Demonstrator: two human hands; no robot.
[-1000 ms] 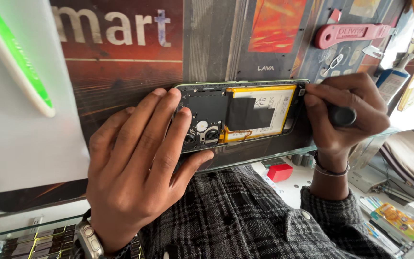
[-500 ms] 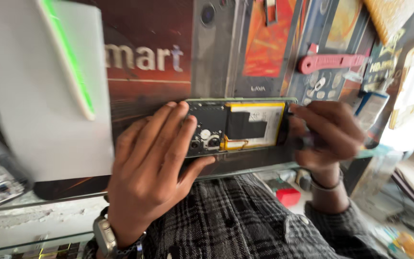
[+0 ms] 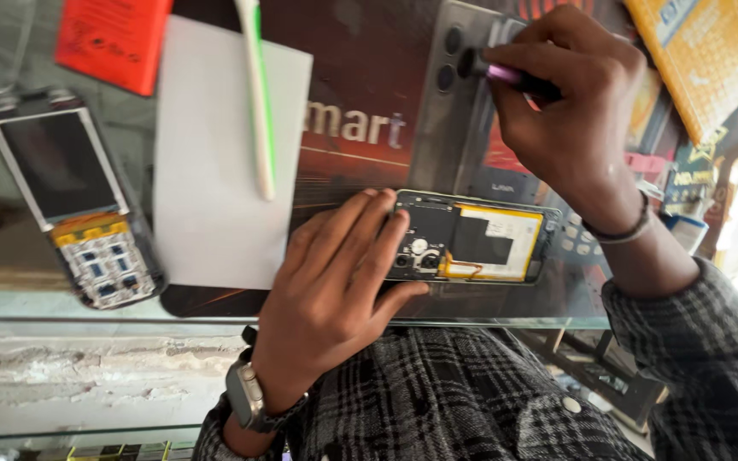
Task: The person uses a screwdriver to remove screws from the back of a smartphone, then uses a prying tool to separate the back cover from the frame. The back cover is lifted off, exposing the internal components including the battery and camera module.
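Yellow-battery opened phone lies under the left hand, fingers flat on its end. Right hand, above it, grips a purple-tipped tool. Best pin the phone firmly on the worktop.

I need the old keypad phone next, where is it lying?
The keypad phone lies at the far left of the head view, beside the white sheet, away from the left hand.
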